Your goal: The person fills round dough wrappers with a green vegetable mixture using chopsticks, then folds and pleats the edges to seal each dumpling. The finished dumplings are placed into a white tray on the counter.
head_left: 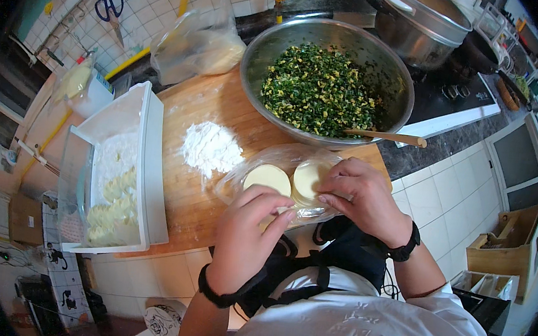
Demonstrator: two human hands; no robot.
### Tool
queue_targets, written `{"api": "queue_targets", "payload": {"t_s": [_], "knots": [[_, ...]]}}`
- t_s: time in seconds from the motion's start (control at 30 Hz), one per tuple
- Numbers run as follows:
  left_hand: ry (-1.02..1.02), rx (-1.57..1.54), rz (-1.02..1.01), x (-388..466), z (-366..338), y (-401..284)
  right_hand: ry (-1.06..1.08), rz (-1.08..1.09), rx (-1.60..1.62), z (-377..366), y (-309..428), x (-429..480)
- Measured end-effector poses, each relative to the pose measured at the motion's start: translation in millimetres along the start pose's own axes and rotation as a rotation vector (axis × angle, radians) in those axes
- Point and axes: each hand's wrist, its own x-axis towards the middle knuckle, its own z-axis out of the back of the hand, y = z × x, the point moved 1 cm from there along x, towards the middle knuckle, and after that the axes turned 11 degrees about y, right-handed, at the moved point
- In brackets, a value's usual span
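Observation:
Two stacks of round dough wrappers lie on a clear plastic bag (228,183) at the near edge of a wooden board (198,98). At the left stack (268,177), my left hand (253,229) has its thumb and index finger nearly together; whether anything is between them I cannot tell. My right hand (363,196) touches the edge of the right stack (307,179) with its fingertips; its hold on a wrapper is unclear. Behind them stands a big steel bowl (251,96) of chopped greens with yellow bits (320,90), a wooden handle (393,138) resting over its rim. White flour (212,148) is heaped left of the wrappers.
A white plastic drawer (151,156) with folded dumplings (116,211) stands at the board's left. Behind are a plastic bag of dough (212,55) and a wall with hanging scissors (111,12). A steel pot (408,35) and black pan (479,52) stand at the back right.

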Motion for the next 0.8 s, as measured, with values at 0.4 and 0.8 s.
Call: {"api": "queue_targets", "payload": {"t_s": [0.4, 0.8], "knots": [[0.117, 0.257, -0.091, 48, -25, 8, -0.034, 0.025, -0.029, 0, -8, -2], [0.022, -0.213, -0.015, 54, -12, 13, -0.713, -0.229, 0.193, 52, -2, -33]]}}
